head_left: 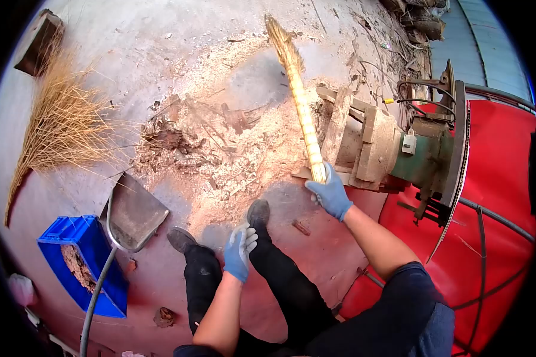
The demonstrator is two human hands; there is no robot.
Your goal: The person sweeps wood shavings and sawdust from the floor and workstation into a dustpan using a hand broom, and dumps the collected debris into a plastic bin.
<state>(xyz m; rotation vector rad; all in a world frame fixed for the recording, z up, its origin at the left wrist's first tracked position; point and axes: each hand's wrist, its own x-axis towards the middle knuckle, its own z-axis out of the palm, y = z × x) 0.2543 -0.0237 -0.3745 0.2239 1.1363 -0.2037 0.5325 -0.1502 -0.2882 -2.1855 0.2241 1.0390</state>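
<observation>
Debris pile point(223, 140) covers the floor; most of it, we judge, is left to collect. Blue crate point(71, 230), near-left of the pile, holds some scraps point(77, 265): a small part looks done. Dustpan point(138, 212) between crate and pile; we see no load. Banded broom-like bundle point(305, 119) at the pile's right, right hand point(332, 195) wrapped round its near end. Left hand point(238, 253), pile's near side: empty, fingers loosely bent.

The held stick point(302, 107) looks ridged and faintly glossy, its end rough and frayed; the gloves point(332, 195) are matt, clothlike; the crate point(68, 229) is smooth plastic; the dustpan point(138, 213) is dull metal; the red sheet point(495, 160) shines.
</observation>
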